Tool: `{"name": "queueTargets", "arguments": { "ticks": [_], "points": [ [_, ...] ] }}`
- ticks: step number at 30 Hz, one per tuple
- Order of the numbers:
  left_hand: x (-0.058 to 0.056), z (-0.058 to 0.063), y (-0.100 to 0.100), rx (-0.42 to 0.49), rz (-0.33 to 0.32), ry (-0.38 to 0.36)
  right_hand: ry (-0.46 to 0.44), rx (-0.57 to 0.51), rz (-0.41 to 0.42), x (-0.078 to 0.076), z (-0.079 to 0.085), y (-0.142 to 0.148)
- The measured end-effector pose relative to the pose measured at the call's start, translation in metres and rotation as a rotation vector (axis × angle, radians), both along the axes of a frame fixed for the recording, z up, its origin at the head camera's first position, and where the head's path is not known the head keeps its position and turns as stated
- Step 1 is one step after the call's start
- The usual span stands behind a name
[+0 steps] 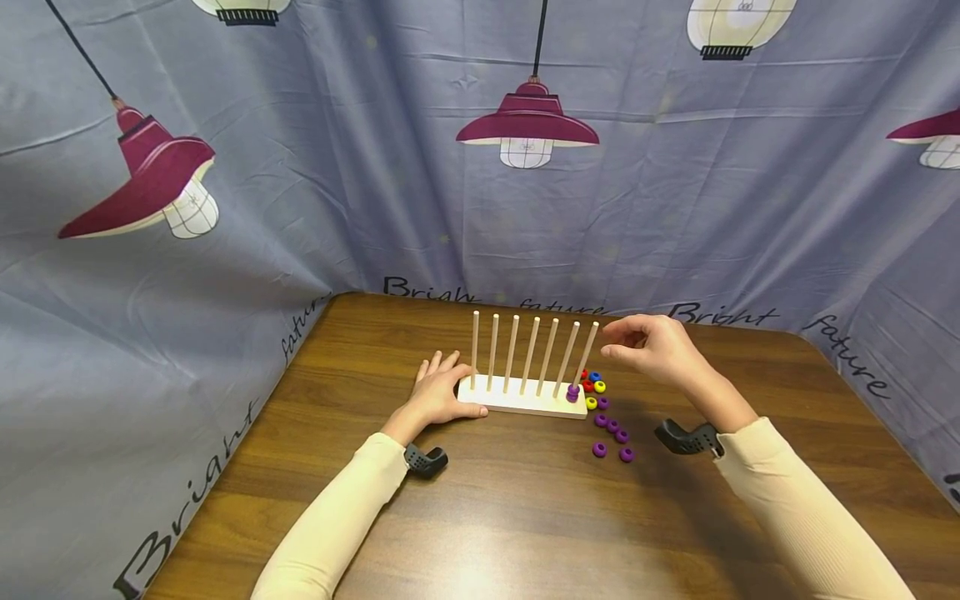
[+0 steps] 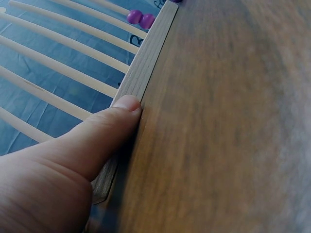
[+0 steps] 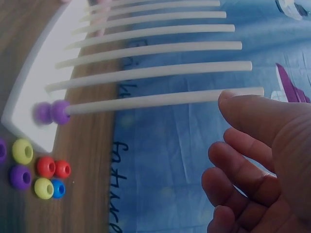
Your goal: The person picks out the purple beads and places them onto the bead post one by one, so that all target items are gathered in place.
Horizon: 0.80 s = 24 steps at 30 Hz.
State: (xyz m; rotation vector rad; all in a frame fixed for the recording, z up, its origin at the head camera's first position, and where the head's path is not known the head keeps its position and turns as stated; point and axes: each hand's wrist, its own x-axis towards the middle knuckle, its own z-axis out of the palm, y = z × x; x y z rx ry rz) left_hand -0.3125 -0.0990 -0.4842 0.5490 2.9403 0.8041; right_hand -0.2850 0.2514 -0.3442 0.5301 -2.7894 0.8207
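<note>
A pale wooden peg board (image 1: 522, 395) with a row of several upright rods stands on the table. At its left end my left hand (image 1: 435, 394) grips the base, the thumb along the front edge and the other fingers toward the back. Two purple beads (image 3: 52, 112) sit stacked at the foot of the rightmost rod (image 3: 155, 101). My right hand (image 1: 654, 350) hovers beside the top of that rod, fingers loosely bent, with no bead visible in it. In the right wrist view, the thumb overlaps the rod near its tip; whether they touch is unclear.
Loose beads lie right of the board: several purple beads (image 1: 612, 426), yellow beads (image 3: 43, 188), red beads (image 3: 46, 166) and a blue bead (image 3: 58, 189). The wooden table (image 1: 480, 517) runs back to a patterned curtain (image 1: 420, 200).
</note>
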Motion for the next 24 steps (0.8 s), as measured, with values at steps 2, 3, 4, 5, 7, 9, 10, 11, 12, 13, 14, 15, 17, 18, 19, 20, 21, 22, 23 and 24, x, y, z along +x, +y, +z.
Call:
{"name": "queueTargets", "arguments": {
  "ticks": [2,3,4,5,7,9,10,11,12,13,14,15,17,18,19,20,21,22,23,24],
  "points": [
    [-0.001,-0.001,0.000,0.001,0.000,0.000,0.006,0.004,-0.004,0.000,-0.002,0.003],
    [-0.001,-0.001,0.000,0.002,0.000,0.000,0.005,0.006,-0.007,0.000,-0.002,0.004],
    [-0.001,-0.001,0.000,0.002,0.000,0.000,0.009,0.010,-0.009,0.000,-0.003,0.005],
    [-0.001,-0.001,0.000,0.002,0.001,-0.001,0.012,0.012,-0.013,0.000,-0.004,0.006],
    [-0.001,-0.001,0.000,0.005,0.000,-0.003,0.013,0.008,-0.011,0.001,-0.005,0.008],
    [-0.001,-0.001,0.000,0.006,-0.001,-0.003,0.011,0.000,-0.011,0.002,-0.006,0.010],
    [-0.001,-0.001,0.000,0.006,-0.001,-0.002,0.011,-0.003,-0.011,0.002,-0.007,0.010],
    [-0.002,-0.001,0.000,0.006,-0.001,-0.001,0.009,-0.008,-0.009,0.002,-0.008,0.011],
    [-0.002,-0.001,0.000,0.004,-0.001,0.000,0.006,-0.010,-0.008,0.002,-0.009,0.011],
    [-0.002,-0.001,-0.001,0.004,0.000,0.003,0.002,-0.012,-0.010,0.002,-0.010,0.012],
    [-0.002,-0.001,-0.001,0.003,0.000,0.005,-0.001,-0.014,-0.011,0.001,-0.012,0.012],
    [-0.002,-0.001,-0.001,0.002,0.001,0.005,-0.005,-0.014,-0.013,0.001,-0.014,0.013],
    [-0.002,-0.001,-0.001,0.001,0.001,0.006,-0.008,-0.012,-0.014,0.000,-0.017,0.014],
    [-0.002,-0.001,-0.001,0.001,0.001,0.004,-0.009,-0.011,-0.013,0.000,-0.019,0.014],
    [-0.001,-0.001,-0.001,0.003,0.001,0.004,-0.011,-0.012,-0.011,-0.001,-0.021,0.014],
    [-0.001,-0.001,0.000,0.003,0.001,0.002,-0.007,-0.011,-0.008,-0.001,-0.023,0.014],
    [-0.001,-0.001,0.000,0.004,0.001,0.001,-0.006,-0.010,-0.008,-0.001,-0.025,0.015],
    [-0.001,-0.001,0.000,0.003,0.001,0.001,-0.003,-0.010,-0.004,-0.002,-0.027,0.015],
    [-0.001,-0.001,0.000,0.003,0.002,0.000,-0.001,-0.014,-0.001,-0.002,-0.029,0.015],
    [-0.001,-0.001,0.001,0.003,0.003,0.003,0.001,-0.017,0.001,-0.002,-0.031,0.016]
  ]
}}
